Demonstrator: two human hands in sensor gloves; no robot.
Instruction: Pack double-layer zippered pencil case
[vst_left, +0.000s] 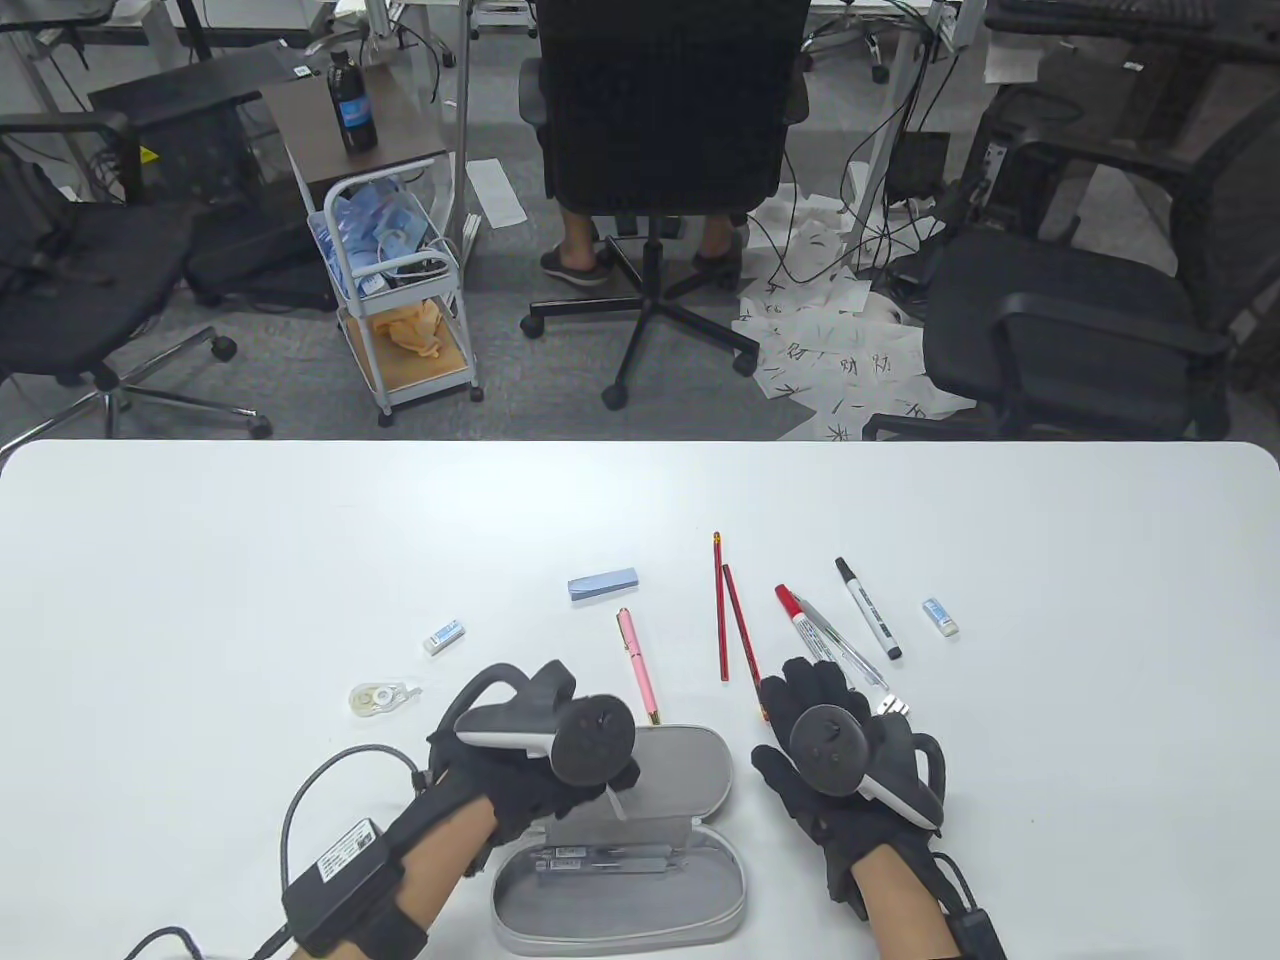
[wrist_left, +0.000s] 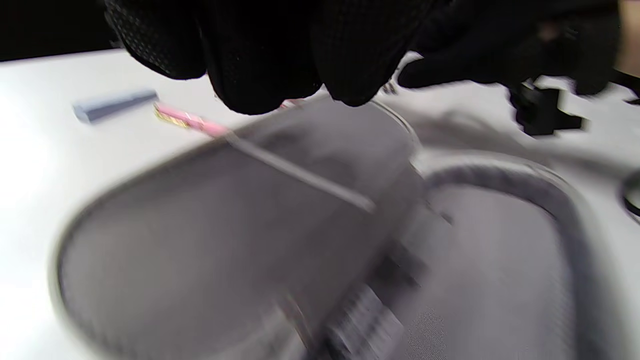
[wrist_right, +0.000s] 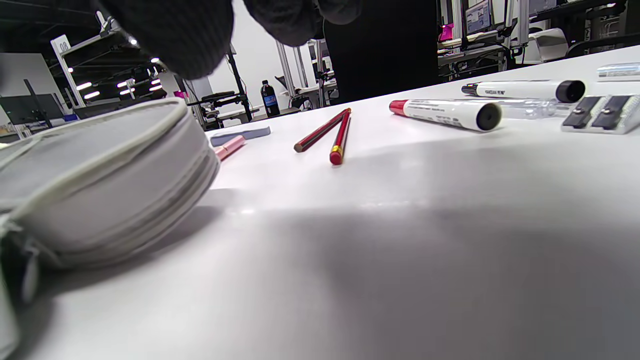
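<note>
The open pencil case fills the near middle of the table. Beyond it, a pink pen, two red pencils and markers crowd the way; bare tabletop lies far left.

On the white table, the grey zippered pencil case sits at the left. Two red pencils lie side by side at centre, with a red-capped marker, a black-capped marker and a sharpener to the right. Gloved fingers hang at the top.
</note>
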